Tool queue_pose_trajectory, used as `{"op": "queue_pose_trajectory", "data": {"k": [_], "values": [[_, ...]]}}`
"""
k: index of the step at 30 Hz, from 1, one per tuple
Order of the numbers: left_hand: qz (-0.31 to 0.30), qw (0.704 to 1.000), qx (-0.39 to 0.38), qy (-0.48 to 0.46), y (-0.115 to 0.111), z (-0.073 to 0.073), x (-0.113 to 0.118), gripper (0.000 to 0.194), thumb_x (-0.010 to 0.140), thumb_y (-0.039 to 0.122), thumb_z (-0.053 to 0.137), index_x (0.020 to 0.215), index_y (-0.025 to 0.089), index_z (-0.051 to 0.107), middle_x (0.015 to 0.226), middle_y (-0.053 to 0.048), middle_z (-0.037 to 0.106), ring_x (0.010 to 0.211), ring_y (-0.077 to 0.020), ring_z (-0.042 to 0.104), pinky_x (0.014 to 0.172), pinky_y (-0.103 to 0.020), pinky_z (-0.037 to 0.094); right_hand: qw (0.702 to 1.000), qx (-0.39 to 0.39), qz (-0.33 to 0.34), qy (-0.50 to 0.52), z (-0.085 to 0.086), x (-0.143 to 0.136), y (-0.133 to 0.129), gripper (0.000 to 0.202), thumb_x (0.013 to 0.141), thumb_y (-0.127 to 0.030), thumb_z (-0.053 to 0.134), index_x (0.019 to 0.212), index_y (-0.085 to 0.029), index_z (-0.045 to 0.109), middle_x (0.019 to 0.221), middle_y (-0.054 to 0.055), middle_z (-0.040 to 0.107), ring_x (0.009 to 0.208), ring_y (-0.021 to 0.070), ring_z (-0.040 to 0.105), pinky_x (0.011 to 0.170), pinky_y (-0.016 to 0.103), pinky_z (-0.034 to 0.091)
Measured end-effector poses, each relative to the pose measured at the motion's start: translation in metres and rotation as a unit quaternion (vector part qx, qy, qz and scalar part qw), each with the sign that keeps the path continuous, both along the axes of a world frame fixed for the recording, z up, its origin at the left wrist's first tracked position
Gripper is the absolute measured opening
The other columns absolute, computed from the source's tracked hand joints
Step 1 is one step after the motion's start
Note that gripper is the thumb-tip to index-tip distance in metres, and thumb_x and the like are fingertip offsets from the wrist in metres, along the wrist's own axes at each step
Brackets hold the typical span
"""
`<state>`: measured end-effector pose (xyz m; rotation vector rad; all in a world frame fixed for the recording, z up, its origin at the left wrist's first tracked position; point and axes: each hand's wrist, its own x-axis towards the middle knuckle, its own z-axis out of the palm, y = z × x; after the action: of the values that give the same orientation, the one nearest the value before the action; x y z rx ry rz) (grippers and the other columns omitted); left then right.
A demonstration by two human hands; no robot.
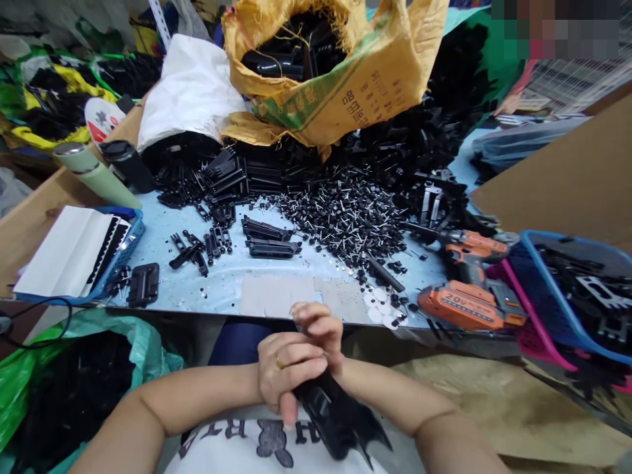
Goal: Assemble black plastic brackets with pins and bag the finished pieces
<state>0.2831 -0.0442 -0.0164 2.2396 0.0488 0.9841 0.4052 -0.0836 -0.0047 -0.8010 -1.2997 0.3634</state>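
Observation:
Close in front of my shirt, my left hand [292, 365], with a ring on one finger, is wrapped over the upper end of a long black plastic part [328, 411]. The part slants down to the right and has pointed prongs at its lower end. My right hand [323, 329] is against the far side of my left hand, its fingers curled upward. Whatever lies inside those curled fingers is hidden. Beyond the hands, a flat cardboard piece [276, 296] lies at the table's front edge.
On the blue table [217, 289] lies a heap of small black-headed pins [345, 217]. Two black assemblies [271, 247] lie left of it. An orange cordless drill [464, 283] and blue basket [577, 289] stand right. A yellow sack [340, 99] stands behind; a green bag [143, 342] sits lower left.

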Motion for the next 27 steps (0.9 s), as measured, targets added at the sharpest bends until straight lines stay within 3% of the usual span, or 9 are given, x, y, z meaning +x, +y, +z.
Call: {"op": "queue_pose_trajectory", "data": {"k": [2,3,7,10,13,16,19,23,27], "values": [[0.025,0.998,0.05,-0.006,0.019,-0.014,0.004,0.05,0.093,0.052,0.023,0.103,0.024,0.062,0.088,-0.006,0.064,0.087,-0.0181,0.059,0.073,-0.032,0.048,0.996,-0.029,-0.032,-0.08,-0.011,0.015,0.028,0.043,0.092,-0.048,0.016,0.099,-0.025,0.052,0.102,0.009,0.055,0.097,0.023,0.051,0.084,0.045,0.041],[0.05,0.994,0.092,-0.008,0.03,-0.021,0.006,0.052,0.092,0.055,0.024,0.108,0.023,0.061,0.092,-0.008,0.064,0.091,-0.0196,0.059,0.075,-0.033,0.048,0.984,-0.03,0.0,-0.175,-0.015,0.028,0.046,0.041,0.093,-0.045,0.019,0.1,-0.024,0.054,0.106,0.009,0.056,0.1,0.023,0.05,0.087,0.045,0.04],[0.157,0.935,0.289,0.133,0.071,-0.041,0.012,0.055,0.088,0.057,0.037,0.119,0.016,0.056,0.097,-0.013,0.064,0.099,-0.0236,0.058,0.078,-0.034,0.045,0.861,-0.113,-0.048,-0.493,-0.028,0.087,0.12,0.042,0.089,-0.046,0.043,0.118,-0.017,0.054,0.13,0.014,0.048,0.122,0.028,0.037,0.1,0.047,0.029],[0.161,0.89,0.344,0.251,0.087,-0.05,0.018,0.047,0.086,0.047,0.049,0.122,0.016,0.053,0.102,-0.014,0.063,0.103,-0.026,0.055,0.083,-0.039,0.041,0.772,-0.183,-0.078,-0.603,-0.038,0.111,0.161,0.045,0.09,-0.041,0.046,0.127,-0.016,0.049,0.131,0.014,0.048,0.118,0.0281,0.04,0.099,0.045,0.03],[0.18,0.877,0.323,0.308,0.105,-0.053,0.029,0.044,0.084,0.041,0.055,0.122,0.018,0.052,0.106,-0.013,0.061,0.1,-0.0262,0.053,0.081,-0.041,0.038,0.743,-0.195,-0.108,-0.632,-0.034,0.126,0.19,0.048,0.091,-0.045,0.041,0.129,-0.016,0.047,0.133,0.013,0.047,0.112,0.0266,0.043,0.093,0.04,0.034],[0.191,0.876,0.295,0.33,0.134,-0.052,0.052,0.044,0.084,0.04,0.056,0.122,0.018,0.051,0.108,-0.013,0.06,0.098,-0.0245,0.052,0.077,-0.038,0.037,0.729,-0.223,-0.231,-0.604,-0.01,0.153,0.224,0.045,0.094,-0.04,0.033,0.126,-0.013,0.048,0.131,0.016,0.046,0.111,0.0274,0.042,0.088,0.038,0.035],[0.206,0.873,0.275,0.347,0.159,-0.05,0.078,0.041,0.086,0.038,0.054,0.12,0.015,0.052,0.107,-0.013,0.06,0.098,-0.024,0.052,0.077,-0.037,0.036,0.68,-0.281,-0.336,-0.588,0.017,0.187,0.267,0.04,0.092,-0.034,0.037,0.123,-0.011,0.049,0.124,0.018,0.049,0.108,0.0303,0.041,0.084,0.039,0.035],[0.251,0.874,0.241,0.341,0.167,-0.046,0.093,0.048,0.084,0.039,0.057,0.123,0.012,0.05,0.112,-0.015,0.058,0.106,-0.0255,0.049,0.085,-0.039,0.036,0.617,-0.308,-0.31,-0.655,0.027,0.212,0.312,0.036,0.09,-0.018,0.035,0.121,-0.011,0.05,0.116,0.017,0.054,0.109,0.0283,0.042,0.09,0.043,0.03],[0.301,0.884,0.195,0.299,0.173,-0.033,0.069,0.058,0.084,0.044,0.054,0.132,0.014,0.041,0.121,-0.014,0.054,0.115,-0.0254,0.045,0.095,-0.039,0.033,0.562,-0.298,-0.285,-0.717,0.013,0.209,0.336,0.041,0.089,-0.009,0.029,0.123,-0.014,0.05,0.109,0.012,0.059,0.104,0.0241,0.047,0.098,0.049,0.019]]}}
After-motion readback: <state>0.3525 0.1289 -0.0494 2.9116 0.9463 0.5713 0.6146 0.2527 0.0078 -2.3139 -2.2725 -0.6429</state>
